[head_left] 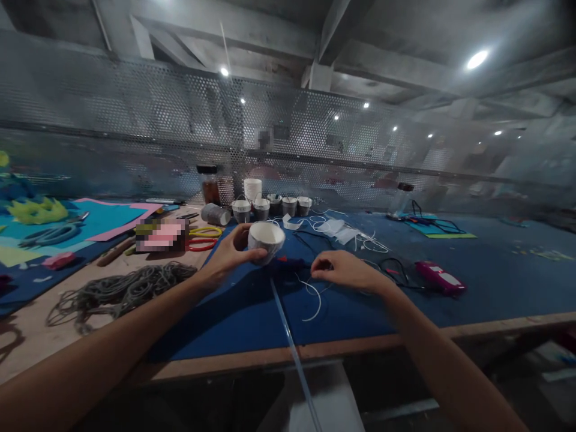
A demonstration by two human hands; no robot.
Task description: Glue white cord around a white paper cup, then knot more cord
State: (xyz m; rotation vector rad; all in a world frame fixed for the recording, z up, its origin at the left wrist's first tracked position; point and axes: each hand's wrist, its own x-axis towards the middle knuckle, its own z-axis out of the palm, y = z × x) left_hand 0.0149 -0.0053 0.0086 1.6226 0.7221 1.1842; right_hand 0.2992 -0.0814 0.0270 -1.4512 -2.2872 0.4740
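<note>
A small paper cup (266, 240), white inside and greyish outside, is tilted with its mouth toward me. My left hand (234, 252) grips its left side between thumb and fingers. To the right, my right hand (344, 270) hovers over the blue mat with its fingertips pinched together; a thin white cord (318, 303) curls just below them, and whether the fingers hold its end is too small to tell. Between the hands, a clear glue stick (288, 330) extends toward me from a dark tool with a red part, partly hidden behind the cup.
Several similar cups (288, 207) with a white stack (252, 189) stand at the back. A grey cord tangle (130, 291), yellow-handled scissors (206, 232) and coloured paper (112, 217) lie left. White cords (371, 242) and a magenta device (440, 278) are right.
</note>
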